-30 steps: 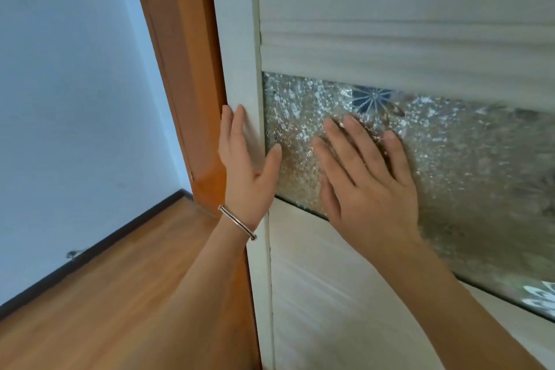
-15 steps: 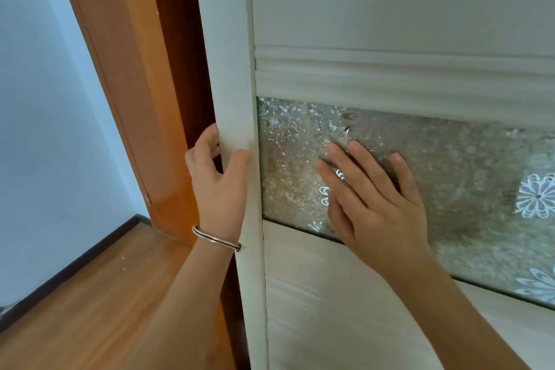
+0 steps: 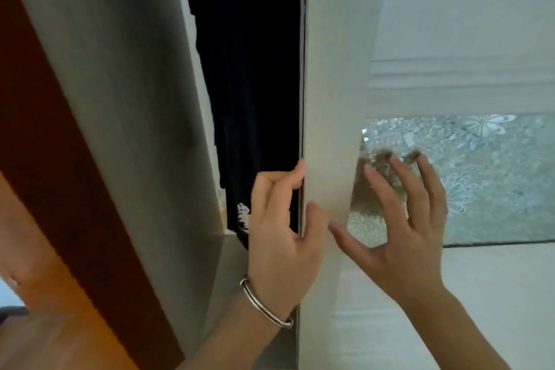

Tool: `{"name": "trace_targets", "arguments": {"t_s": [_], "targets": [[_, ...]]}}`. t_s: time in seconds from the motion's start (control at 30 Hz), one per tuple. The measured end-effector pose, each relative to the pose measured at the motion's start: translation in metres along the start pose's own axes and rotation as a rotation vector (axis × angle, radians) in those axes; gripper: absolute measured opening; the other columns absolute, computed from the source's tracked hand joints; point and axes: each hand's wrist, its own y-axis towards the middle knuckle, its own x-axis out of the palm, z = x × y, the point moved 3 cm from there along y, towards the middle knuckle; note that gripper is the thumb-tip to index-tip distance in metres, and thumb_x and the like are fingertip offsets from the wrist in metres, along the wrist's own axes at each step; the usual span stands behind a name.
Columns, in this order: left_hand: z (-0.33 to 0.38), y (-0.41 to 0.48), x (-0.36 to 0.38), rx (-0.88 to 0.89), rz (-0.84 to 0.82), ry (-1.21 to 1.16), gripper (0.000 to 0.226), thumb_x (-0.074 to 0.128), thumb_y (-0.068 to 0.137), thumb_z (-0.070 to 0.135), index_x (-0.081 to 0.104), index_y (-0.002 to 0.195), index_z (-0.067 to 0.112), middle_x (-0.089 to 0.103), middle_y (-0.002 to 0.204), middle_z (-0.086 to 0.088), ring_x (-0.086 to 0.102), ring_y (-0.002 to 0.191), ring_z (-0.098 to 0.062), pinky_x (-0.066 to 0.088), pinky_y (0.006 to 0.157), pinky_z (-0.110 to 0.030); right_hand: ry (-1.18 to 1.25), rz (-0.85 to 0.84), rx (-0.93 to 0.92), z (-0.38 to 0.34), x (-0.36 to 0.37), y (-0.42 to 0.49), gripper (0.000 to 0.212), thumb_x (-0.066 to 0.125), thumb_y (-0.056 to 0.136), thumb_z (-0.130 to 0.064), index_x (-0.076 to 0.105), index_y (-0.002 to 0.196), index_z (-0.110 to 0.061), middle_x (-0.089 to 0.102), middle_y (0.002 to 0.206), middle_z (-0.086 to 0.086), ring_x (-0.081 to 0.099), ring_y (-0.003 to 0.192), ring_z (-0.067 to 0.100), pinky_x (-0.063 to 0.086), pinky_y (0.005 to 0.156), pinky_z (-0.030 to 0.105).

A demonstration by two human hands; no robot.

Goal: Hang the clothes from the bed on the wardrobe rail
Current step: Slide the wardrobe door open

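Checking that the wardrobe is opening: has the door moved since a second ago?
Yes. The door has shifted right, away from the wardrobe's side panel, opening a gap that shows dark clothes.

The wardrobe door (image 3: 330,69) is pale, matt board with a faint wood grain. The glass panel (image 3: 495,183) set in it is frosted and pebbly, glinting, with white flower prints. Just left of the door's edge hangs dark, soft cloth (image 3: 255,69). Further left, the side panel (image 3: 120,99) is pale and matt, and the wooden frame (image 3: 45,144) is glossy orange-brown. Low against the door's edge, the bracelet (image 3: 261,306) is smooth, polished metal.
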Motion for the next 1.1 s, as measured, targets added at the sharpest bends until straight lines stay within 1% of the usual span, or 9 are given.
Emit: {"name": "trace_targets", "arguments": {"t_s": [0.2, 0.3, 0.4, 0.47, 0.53, 0.77, 0.9, 1.0, 1.1], "targets": [[0.015, 0.007, 0.087, 0.207, -0.169, -0.194, 0.032, 0.054, 0.085, 0.018, 0.057, 0.116, 0.013, 0.046, 0.112, 0.010, 0.049, 0.106, 0.001, 0.036, 0.096, -0.004, -0.102, -0.141, 0.272, 0.060, -0.037, -0.002, 0.080, 0.049, 0.079, -0.065, 0.030, 0.138, -0.015, 0.036, 0.144, 0.015, 0.031, 0.138, 0.033, 0.030, 0.113, 0.042], [0.028, 0.009, 0.132, 0.246, -0.252, -0.283, 0.033, 0.054, 0.084, 0.019, 0.052, 0.118, 0.021, 0.048, 0.128, 0.006, 0.040, 0.120, 0.014, 0.032, 0.100, -0.001, -0.117, -0.242, 0.344, 0.086, -0.056, -0.004, 0.084, 0.050, 0.077, -0.064, 0.019, 0.144, -0.025, 0.026, 0.149, 0.000, 0.026, 0.140, 0.020, 0.031, 0.110, 0.026], [0.044, 0.009, 0.172, 0.164, -0.353, -0.430, 0.038, 0.055, 0.083, 0.028, 0.049, 0.120, 0.034, 0.052, 0.123, 0.021, 0.048, 0.118, 0.011, 0.043, 0.097, -0.009, -0.056, -0.303, 0.467, 0.114, -0.071, -0.006, 0.084, 0.055, 0.073, -0.058, 0.007, 0.140, -0.048, 0.014, 0.150, -0.022, 0.015, 0.143, 0.006, 0.013, 0.105, -0.002], [0.055, 0.010, 0.195, 0.048, -0.437, -0.538, 0.043, 0.062, 0.080, 0.030, 0.047, 0.112, 0.055, 0.051, 0.112, 0.041, 0.054, 0.110, 0.010, 0.045, 0.091, -0.006, -0.013, -0.295, 0.545, 0.135, -0.077, -0.009, 0.088, 0.058, 0.071, -0.054, -0.003, 0.135, -0.061, 0.004, 0.147, -0.032, 0.009, 0.143, -0.001, 0.005, 0.105, -0.005], [0.061, 0.011, 0.218, -0.031, -0.492, -0.611, 0.058, 0.070, 0.078, 0.020, 0.042, 0.105, 0.062, 0.052, 0.105, 0.043, 0.055, 0.102, 0.017, 0.044, 0.086, -0.001, -0.010, -0.273, 0.589, 0.155, -0.083, -0.012, 0.091, 0.061, 0.071, -0.051, -0.006, 0.131, -0.065, -0.001, 0.142, -0.041, 0.007, 0.141, -0.006, 0.004, 0.107, -0.002], [0.085, 0.009, 0.291, -0.029, -0.617, -0.656, 0.050, 0.069, 0.077, 0.006, 0.051, 0.115, 0.033, 0.057, 0.101, 0.025, 0.056, 0.083, 0.027, 0.046, 0.077, 0.003, -0.053, -0.257, 0.649, 0.216, -0.111, -0.013, 0.089, 0.071, 0.075, -0.034, 0.010, 0.137, -0.049, 0.007, 0.138, -0.043, 0.014, 0.142, -0.002, 0.017, 0.114, 0.016], [0.107, 0.008, 0.327, -0.014, -0.648, -0.649, 0.047, 0.067, 0.078, 0.000, 0.055, 0.123, 0.005, 0.060, 0.103, 0.004, 0.054, 0.087, 0.015, 0.043, 0.070, 0.007, -0.061, -0.246, 0.677, 0.250, -0.127, -0.011, 0.087, 0.074, 0.074, -0.024, 0.012, 0.132, -0.041, 0.018, 0.138, -0.032, 0.021, 0.141, 0.003, 0.021, 0.114, 0.017], [0.116, 0.005, 0.340, -0.017, -0.635, -0.642, 0.046, 0.066, 0.080, 0.000, 0.054, 0.124, 0.002, 0.059, 0.104, 0.001, 0.057, 0.085, 0.003, 0.039, 0.067, 0.010, -0.055, -0.253, 0.695, 0.268, -0.135, -0.010, 0.086, 0.075, 0.074, -0.022, 0.013, 0.131, -0.040, 0.023, 0.141, -0.019, 0.023, 0.140, 0.004, 0.019, 0.110, 0.008], [0.114, 0.003, 0.342, 0.031, -0.565, -0.604, 0.046, 0.068, 0.078, 0.005, 0.056, 0.123, 0.004, 0.060, 0.107, 0.002, 0.058, 0.089, -0.005, 0.039, 0.068, 0.011, -0.063, -0.249, 0.652, 0.271, -0.132, -0.012, 0.086, 0.074, 0.075, -0.024, 0.012, 0.132, -0.039, 0.018, 0.139, -0.029, 0.020, 0.141, 0.003, 0.019, 0.112, 0.010]]}}
